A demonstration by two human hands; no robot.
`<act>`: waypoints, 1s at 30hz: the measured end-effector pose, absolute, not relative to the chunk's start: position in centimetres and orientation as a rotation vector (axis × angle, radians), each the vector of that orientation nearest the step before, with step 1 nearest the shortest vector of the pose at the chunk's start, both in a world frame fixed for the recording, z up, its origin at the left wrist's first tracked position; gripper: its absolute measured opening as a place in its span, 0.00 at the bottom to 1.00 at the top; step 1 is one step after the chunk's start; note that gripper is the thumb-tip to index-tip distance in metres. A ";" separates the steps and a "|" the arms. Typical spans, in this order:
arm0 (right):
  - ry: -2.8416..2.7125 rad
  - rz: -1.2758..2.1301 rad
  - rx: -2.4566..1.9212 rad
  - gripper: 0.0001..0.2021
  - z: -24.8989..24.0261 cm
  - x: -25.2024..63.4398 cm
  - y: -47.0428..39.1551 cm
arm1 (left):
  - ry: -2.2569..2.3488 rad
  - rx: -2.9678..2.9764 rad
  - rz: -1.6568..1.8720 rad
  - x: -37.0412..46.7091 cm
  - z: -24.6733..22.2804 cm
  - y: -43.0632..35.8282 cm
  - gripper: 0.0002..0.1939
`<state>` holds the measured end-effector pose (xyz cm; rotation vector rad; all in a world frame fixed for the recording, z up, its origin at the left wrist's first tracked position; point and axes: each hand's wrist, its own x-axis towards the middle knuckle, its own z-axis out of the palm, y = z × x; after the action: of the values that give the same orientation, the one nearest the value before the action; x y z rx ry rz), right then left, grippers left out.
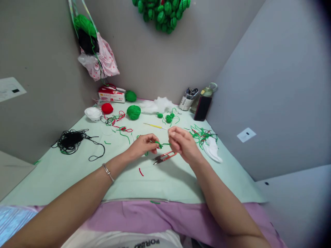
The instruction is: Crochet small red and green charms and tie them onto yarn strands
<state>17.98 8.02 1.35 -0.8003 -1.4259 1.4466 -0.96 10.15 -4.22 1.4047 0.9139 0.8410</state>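
Observation:
Between the fingertips of my left hand [144, 145] is a small piece of green yarn work [159, 145]. A green strand stretches from it to my right hand [182, 142], whose fingers are pinched together around the strand. Orange-handled thread snips [164, 157] lie on the table just below the hands, points to the left. A yellow-handled crochet hook [155, 126] rests on the cloth beyond them. Nearer to me is a short red yarn piece [141, 172].
Black yarn [71, 141], white yarn [93, 113], red yarn [107, 108] and a green ball [133, 112] lie left and behind. Green scraps [200, 134] and a white piece [212, 150] are at right. A phone [203, 108] and pen cup [186, 102] stand behind.

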 end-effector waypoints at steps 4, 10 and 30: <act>-1.225 1.287 -0.693 0.07 2.9 19.9 8.3 | 0.864 1.401 0.836 -1.1 -4.3 10.4 0.10; -1.446 1.124 -0.761 0.08 2.6 20.3 8.6 | 0.771 1.292 0.884 -1.5 -4.0 10.5 0.13; -2.243 0.171 -1.017 0.07 0.4 20.1 9.3 | 0.685 1.344 0.889 -1.8 -3.5 10.4 0.11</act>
<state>20.12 9.34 0.42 -1.0168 -2.2431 0.1712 -1.84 10.43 -3.50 1.3437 0.6855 0.8885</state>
